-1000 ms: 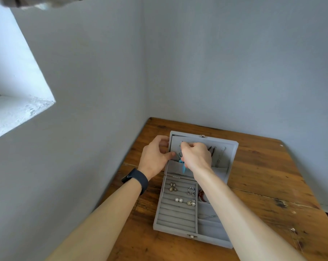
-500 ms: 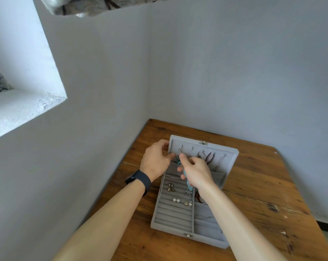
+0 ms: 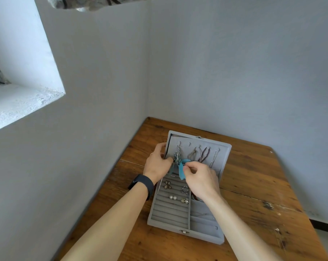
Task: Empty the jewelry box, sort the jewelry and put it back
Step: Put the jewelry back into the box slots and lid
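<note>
Jewelry box (image 3: 165, 226) is seen lying open on the wooden table (image 3: 253, 185), front clasp nearest the viewer. Nothing is laid out on the visible wood beside it, so the emptying is judged to be at its very start. In the near tray the ring rolls (image 3: 168, 213) are bare at the front; farther back, several small earrings (image 3: 173, 197) are seated in them.

Just beyond, the right hand (image 3: 200, 178) is closed in a pinch on a turquoise feather pendant (image 3: 181, 169), which hangs below a silvery cluster (image 3: 177, 157) hooked inside the raised lid (image 3: 226, 147). Whether feather and cluster are one piece cannot be told. The left hand (image 3: 157, 164) is curled round the lid's left edge, thumb in front, so the lid is steadied.

For the step in hand, the piece is best lifted up off its hook rather than pulled toward the body, since a tug on the feather could tear it or tip the lid. The pinch would be better placed on the metal near the hook. A wire pendant (image 3: 193, 154), a braided cord (image 3: 203, 155) and a thin chain (image 3: 214, 159) hang just beside — the piece should be drawn clear of them to avoid snagging, then laid apart on bare wood.
</note>
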Action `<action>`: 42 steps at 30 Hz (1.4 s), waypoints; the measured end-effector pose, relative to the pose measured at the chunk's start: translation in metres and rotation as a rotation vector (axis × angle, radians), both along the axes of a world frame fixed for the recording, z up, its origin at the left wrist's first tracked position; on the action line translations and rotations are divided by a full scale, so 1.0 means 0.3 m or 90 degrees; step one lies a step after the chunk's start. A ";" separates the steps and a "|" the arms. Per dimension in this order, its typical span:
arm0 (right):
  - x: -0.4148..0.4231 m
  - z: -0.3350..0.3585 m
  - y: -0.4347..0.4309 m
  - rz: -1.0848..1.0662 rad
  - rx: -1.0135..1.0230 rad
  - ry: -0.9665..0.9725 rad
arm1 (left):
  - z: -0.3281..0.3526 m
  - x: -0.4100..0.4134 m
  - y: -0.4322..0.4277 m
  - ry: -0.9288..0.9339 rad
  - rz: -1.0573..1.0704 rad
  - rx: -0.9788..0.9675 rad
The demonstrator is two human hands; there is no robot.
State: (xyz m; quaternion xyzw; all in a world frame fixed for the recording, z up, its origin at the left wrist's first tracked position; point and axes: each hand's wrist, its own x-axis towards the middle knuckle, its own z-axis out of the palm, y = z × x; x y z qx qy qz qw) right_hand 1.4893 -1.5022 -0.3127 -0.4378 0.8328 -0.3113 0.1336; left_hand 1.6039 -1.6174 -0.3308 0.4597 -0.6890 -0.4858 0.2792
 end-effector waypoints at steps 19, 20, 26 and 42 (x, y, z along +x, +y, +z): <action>0.046 0.011 -0.075 -0.004 -0.017 0.288 | -0.009 0.014 -0.013 0.058 -0.023 0.059; 0.043 0.014 -0.075 -0.004 -0.022 0.292 | -0.010 0.014 -0.013 0.057 -0.025 0.056; 0.037 0.023 -0.069 -0.010 -0.028 0.366 | -0.009 0.017 -0.016 0.050 -0.031 0.056; 0.033 -0.034 -0.069 -0.003 -0.048 0.330 | -0.020 0.012 -0.022 0.035 -0.035 0.035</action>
